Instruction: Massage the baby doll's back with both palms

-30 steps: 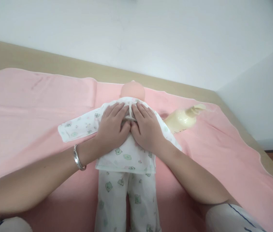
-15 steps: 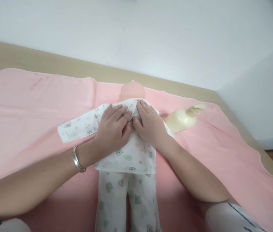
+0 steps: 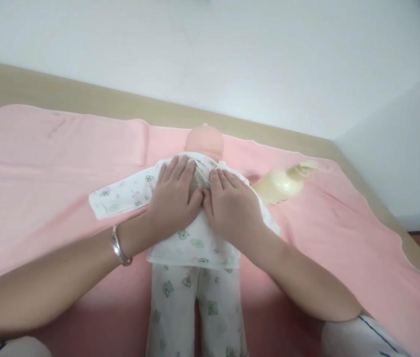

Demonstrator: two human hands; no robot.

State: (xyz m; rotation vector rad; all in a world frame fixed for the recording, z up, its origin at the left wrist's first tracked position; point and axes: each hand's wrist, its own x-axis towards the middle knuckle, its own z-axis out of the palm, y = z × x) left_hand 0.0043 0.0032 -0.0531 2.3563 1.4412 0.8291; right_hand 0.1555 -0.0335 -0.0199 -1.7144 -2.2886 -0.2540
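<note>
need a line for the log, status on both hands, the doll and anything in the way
Left hand, right hand flat on upper shirt. Doll lying on pink cloth. Pump bottle near right hand, untouched, not in the way.

A flat tan worktop (image 3: 120, 104) shows beyond the fingers (image 3: 174, 172). A pale-edged pink cloth sheet (image 3: 64, 158) lies on it, spreading beneath them.
</note>
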